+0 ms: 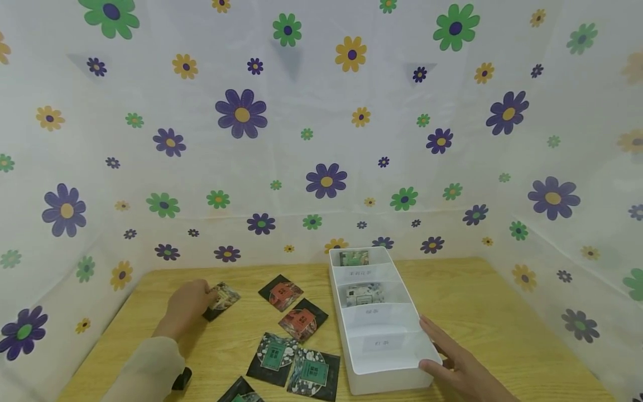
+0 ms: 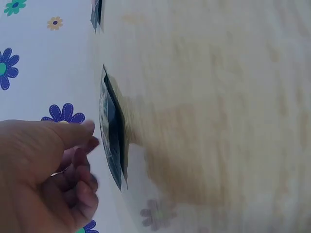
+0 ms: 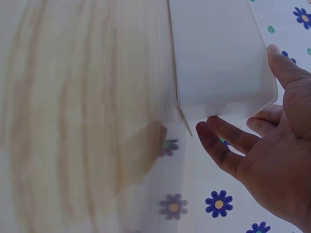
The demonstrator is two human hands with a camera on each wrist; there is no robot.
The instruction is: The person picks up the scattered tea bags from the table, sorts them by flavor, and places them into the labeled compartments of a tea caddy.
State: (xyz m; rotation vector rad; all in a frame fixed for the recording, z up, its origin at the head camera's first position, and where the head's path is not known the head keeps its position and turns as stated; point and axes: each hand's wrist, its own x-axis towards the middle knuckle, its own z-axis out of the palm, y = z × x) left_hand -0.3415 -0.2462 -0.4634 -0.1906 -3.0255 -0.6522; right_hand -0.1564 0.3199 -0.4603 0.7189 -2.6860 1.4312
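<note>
Far L: L hand (image 1: 183, 307) at L edge of gold packet (image 1: 226, 300), which lies on table (image 1: 221, 349). Wrist view: fingers loosely curled, thumb near index, tips just beside packet, no hold visible; firm contact can't be confirmed. Packet looks v. thin, slightly bulged; prob. light, bendy, a bit slick. Flat edges likely hard to lift; best pinch a raised edge or corner, easy on the middle, contents unk.

Next R, near edge: cut-off green packet (image 1: 241, 392), partly out of frame. Then left green packet (image 1: 273, 357), meeting right green packet (image 1: 313, 375). Beyond them far red packet (image 1: 281, 293), near red packet (image 1: 303, 319) just beside it.

R of these: white box (image 1: 392, 385), 3 compts; green-printed packet (image 1: 354, 258) in far one, pale packet (image 1: 364, 294) in middle. Looks stiff plastic, prob. light, may slide.

Far R: R hand (image 1: 462, 363), spread loosely about box's near R corner, touching, not clenched.
</note>
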